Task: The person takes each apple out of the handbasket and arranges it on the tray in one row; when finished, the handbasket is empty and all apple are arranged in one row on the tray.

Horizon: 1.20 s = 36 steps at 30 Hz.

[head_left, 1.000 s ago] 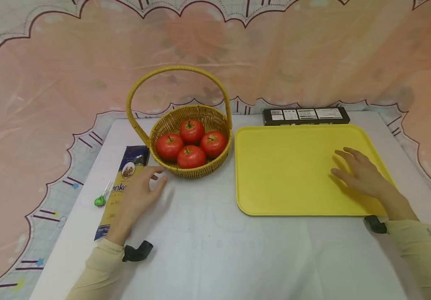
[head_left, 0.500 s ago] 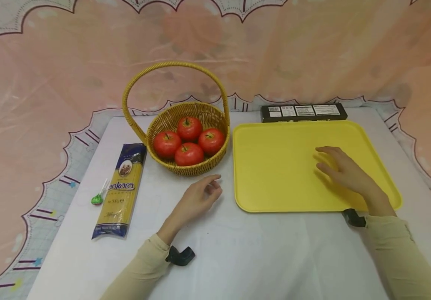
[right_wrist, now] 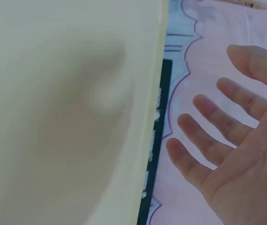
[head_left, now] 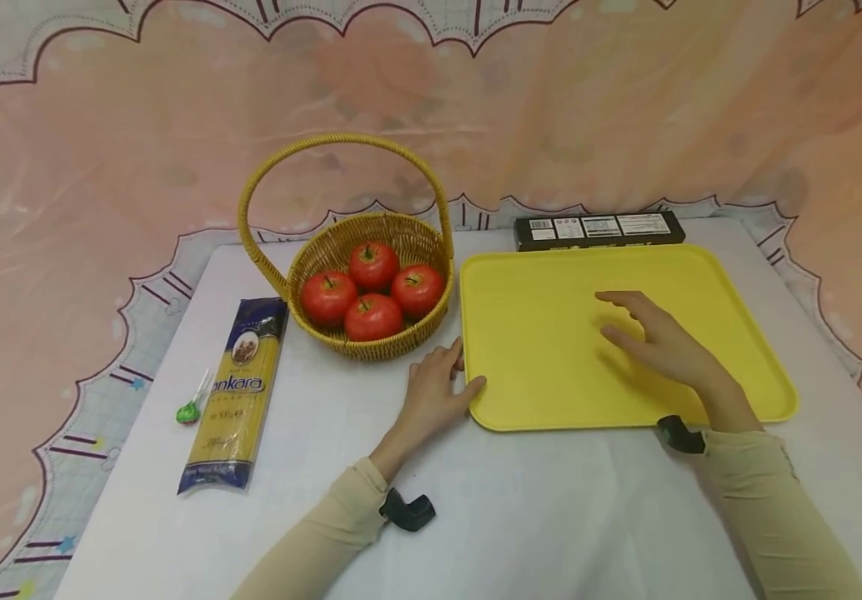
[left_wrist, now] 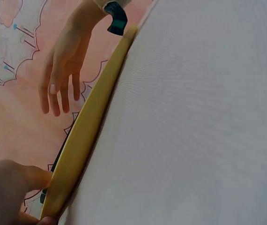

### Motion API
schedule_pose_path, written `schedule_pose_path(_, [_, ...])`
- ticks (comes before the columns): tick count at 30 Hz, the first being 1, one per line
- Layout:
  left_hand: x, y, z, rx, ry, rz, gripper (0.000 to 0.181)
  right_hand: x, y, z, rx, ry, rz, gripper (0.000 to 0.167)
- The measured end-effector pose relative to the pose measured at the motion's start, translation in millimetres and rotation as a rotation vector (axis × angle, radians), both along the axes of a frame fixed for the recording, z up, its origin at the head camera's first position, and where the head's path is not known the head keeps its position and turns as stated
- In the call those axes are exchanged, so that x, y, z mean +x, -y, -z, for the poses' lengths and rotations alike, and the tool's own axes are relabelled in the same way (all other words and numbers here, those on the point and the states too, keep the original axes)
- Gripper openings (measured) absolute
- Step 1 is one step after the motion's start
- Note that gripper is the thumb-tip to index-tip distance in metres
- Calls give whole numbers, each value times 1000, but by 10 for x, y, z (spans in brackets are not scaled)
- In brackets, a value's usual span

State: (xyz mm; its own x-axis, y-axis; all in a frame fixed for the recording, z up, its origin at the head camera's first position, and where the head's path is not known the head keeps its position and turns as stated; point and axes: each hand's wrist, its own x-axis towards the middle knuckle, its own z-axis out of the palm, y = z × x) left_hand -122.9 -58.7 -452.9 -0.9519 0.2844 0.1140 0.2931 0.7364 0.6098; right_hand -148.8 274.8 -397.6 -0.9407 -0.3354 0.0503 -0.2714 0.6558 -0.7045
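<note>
A yellow rectangular tray (head_left: 536,333) lies flat on the white table. My left hand (head_left: 434,396) is at its left edge, the thumb over the rim near the front corner and the fingers along the outer side. In the left wrist view, thumb and fingertips pinch the tray's edge (left_wrist: 84,133). Above the tray hovers my right hand (head_left: 664,342), fingers spread and holding nothing; the right wrist view shows its palm (right_wrist: 246,178) with the fingers extended.
Left of the tray stands a yellow wicker basket (head_left: 356,346) holding several red apples (head_left: 374,317). A pasta packet (head_left: 236,400) and a green lollipop (head_left: 187,412) lie farther left. Behind the tray is a long black box (head_left: 599,229).
My left hand has moved right, from over the pasta packet past the basket's front to the tray's left edge, which it now grips. My right hand has shifted left above the tray.
</note>
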Motion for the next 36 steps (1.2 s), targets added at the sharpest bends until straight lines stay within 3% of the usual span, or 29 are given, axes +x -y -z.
schedule_pose_path(12, [91,41,90,-12,-46,-44,63,-229,371,-145,73,-53,-146,49])
schedule_pose_path(19, [80,79,82,-10,-82,-48,62,-436,718,-267,109,-82,-245,48])
schedule_pose_path(28, [44,69,100,-12,-138,-32,61,-659,1135,-284,97,-146,-350,46])
schedule_pose_path(36, [37,25,106,-10,-160,-9,60,-761,1345,-283,96,-181,-384,46])
